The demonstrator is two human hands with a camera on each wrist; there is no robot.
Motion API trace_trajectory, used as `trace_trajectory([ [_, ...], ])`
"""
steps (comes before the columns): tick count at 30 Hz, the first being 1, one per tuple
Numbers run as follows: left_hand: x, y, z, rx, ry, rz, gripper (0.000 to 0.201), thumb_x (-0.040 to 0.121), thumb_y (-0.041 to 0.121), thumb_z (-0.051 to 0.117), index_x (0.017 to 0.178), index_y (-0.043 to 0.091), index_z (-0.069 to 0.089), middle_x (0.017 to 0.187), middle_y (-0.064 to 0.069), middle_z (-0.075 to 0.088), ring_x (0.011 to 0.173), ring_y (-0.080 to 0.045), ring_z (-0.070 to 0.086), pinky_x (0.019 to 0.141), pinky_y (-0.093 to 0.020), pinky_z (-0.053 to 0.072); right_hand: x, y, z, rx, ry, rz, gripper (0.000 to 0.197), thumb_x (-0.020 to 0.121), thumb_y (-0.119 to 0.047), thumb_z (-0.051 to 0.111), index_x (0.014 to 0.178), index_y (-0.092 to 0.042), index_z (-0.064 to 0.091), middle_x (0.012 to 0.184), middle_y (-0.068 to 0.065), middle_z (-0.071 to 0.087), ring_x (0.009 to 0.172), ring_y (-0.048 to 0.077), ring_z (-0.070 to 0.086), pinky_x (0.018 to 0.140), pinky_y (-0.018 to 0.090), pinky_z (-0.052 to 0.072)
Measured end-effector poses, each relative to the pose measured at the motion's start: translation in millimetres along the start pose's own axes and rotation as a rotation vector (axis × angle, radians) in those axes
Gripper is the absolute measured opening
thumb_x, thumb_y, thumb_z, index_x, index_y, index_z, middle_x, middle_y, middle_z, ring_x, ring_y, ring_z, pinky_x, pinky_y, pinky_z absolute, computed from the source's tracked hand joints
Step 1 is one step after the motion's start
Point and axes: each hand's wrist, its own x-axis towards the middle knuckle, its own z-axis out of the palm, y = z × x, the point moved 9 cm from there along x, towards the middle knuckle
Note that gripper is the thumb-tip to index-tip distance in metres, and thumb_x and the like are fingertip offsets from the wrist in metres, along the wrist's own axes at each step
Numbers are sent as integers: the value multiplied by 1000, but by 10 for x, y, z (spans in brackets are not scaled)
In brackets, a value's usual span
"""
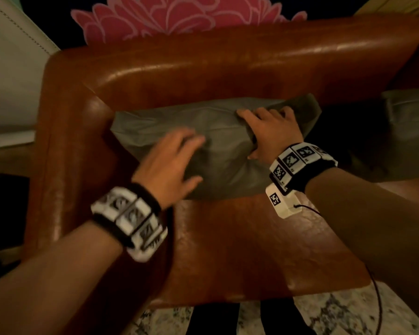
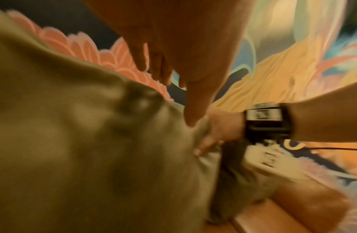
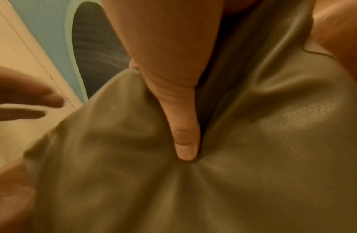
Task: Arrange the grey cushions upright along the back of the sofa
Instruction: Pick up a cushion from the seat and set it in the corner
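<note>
A grey cushion (image 1: 218, 139) leans against the backrest of the brown leather sofa (image 1: 228, 68), in its left corner. My right hand (image 1: 269, 131) grips the cushion's upper right part, fingers over the top edge and thumb (image 3: 185, 141) pressed into its front face. My left hand (image 1: 177, 160) is blurred, fingers spread and straight, over the front of the cushion (image 2: 74, 141); touching or just off it, I cannot tell. A second grey cushion (image 1: 406, 126) lies at the right on the seat.
The sofa's left armrest (image 1: 65, 153) rises beside the cushion. A wall with a pink flower painting (image 1: 179, 15) stands behind the backrest. A pale chair or panel (image 1: 7, 68) is at the left. Speckled floor (image 1: 336, 315) shows below the seat edge.
</note>
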Motion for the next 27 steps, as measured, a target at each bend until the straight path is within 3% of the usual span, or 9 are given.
trace_trajectory([
  [2, -332, 189, 212, -231, -53, -25, 52, 80, 40, 69, 126, 17, 61, 122, -3, 58, 114, -21, 57, 98, -34, 47, -85, -10, -15, 19, -2, -4, 112, 73, -44, 88, 161, -30, 20, 156, 9, 44, 146, 34, 37, 123, 61, 14],
  [6, -803, -260, 1010, -516, -324, -542, 37, 78, 43, 73, 109, 24, 68, 106, 7, 68, 97, -11, 66, 91, -38, 55, -506, -80, -162, 162, 157, -102, 92, 81, -31, 84, 158, -15, 37, 155, 16, 48, 150, 38, 36, 125, 56, 16],
  [10, -1080, -630, 1415, -763, -273, -898, 47, 59, 56, 80, 95, 28, 70, 97, 3, 74, 99, -19, 70, 96, -44, 55, -1290, -45, -250, 290, 542, -222, 26, 89, -27, 72, 96, -2, 74, 96, 17, 73, 92, 39, 68, 84, 46, 54],
  [12, -1131, -707, 1516, -967, -180, -1077, 63, 56, 53, 86, 106, 23, 63, 108, -2, 70, 103, -23, 68, 95, -45, 55, -1409, 174, -65, 423, 470, -10, 33, 87, -37, 70, 76, -6, 69, 74, 10, 67, 71, 31, 64, 70, 25, 46],
  [14, -1106, -777, 1623, -1151, -79, -1218, 79, 66, 38, 89, 130, 23, 46, 121, -1, 60, 103, -22, 64, 83, -41, 56, -1361, 470, 433, 701, 230, 333, 39, 82, -40, 81, 97, -7, 67, 86, 6, 68, 82, 25, 66, 69, 8, 40],
  [17, -942, -952, 1754, -1279, 45, -1266, 113, 55, 40, 95, 146, 35, 28, 137, 4, 49, 120, -31, 57, 82, -53, 57, -1202, 593, 1301, 1175, -75, 648, 121, 60, -53, 95, 154, -17, 28, 145, 5, 58, 132, 27, 57, 104, 48, 53],
  [19, -881, -1039, 1906, -1338, 80, -1242, 134, 29, 52, 99, 142, 44, 30, 145, -1, 49, 121, -39, 60, 89, -65, 52, -969, 509, 1660, 1413, -97, 637, 127, 56, -64, 93, 157, -39, 21, 152, -8, 51, 136, 22, 55, 112, 51, 46],
  [23, -610, -1108, 2040, -1468, 139, -1190, 120, 30, 47, 100, 135, 38, 41, 138, -4, 57, 121, -40, 60, 97, -68, 46, -559, 347, 1870, 1891, -114, 690, 128, 30, -60, 103, 143, -52, 42, 149, -3, 57, 121, 41, 65, 92, 71, 53],
  [27, -373, -1141, 2053, -1550, 125, -1169, 106, 24, 42, 102, 116, 45, 49, 136, -8, 58, 121, -43, 59, 95, -71, 46, -362, 266, 1782, 2034, -212, 730, 141, 11, -51, 104, 139, -47, 46, 147, 5, 53, 120, 50, 62, 79, 66, 59],
])
